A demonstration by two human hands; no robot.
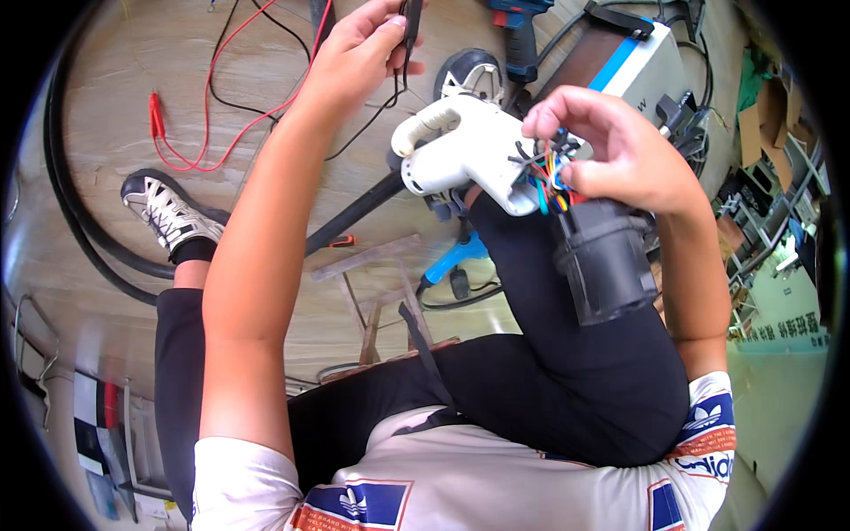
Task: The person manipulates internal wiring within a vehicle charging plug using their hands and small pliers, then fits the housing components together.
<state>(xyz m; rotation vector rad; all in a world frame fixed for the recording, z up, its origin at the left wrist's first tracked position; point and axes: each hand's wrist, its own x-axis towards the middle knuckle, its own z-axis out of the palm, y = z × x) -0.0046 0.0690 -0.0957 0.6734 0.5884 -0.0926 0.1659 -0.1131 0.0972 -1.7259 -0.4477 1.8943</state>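
My left hand (359, 55) is raised at the top edge, its fingers closed round a slim black object (412, 25) with a thin black cable; its kind I cannot make out. My right hand (620, 155) pinches at a bundle of coloured wires (553, 173), thumb and fingers curled in among them. These wires run between a white plastic housing (465, 155) with a looped handle and a black cylindrical part (611, 265). Both parts rest on or against my raised right knee. The exact wire in my fingertips is hidden.
A red clip lead (157, 119) lies on the tiled floor at left, near a thick black hose (64, 186). Beyond my right foot are a blue-and-black power tool (521, 40) and a white-and-blue machine (637, 66). A blue tool (456, 261) lies by a wooden frame (354, 301).
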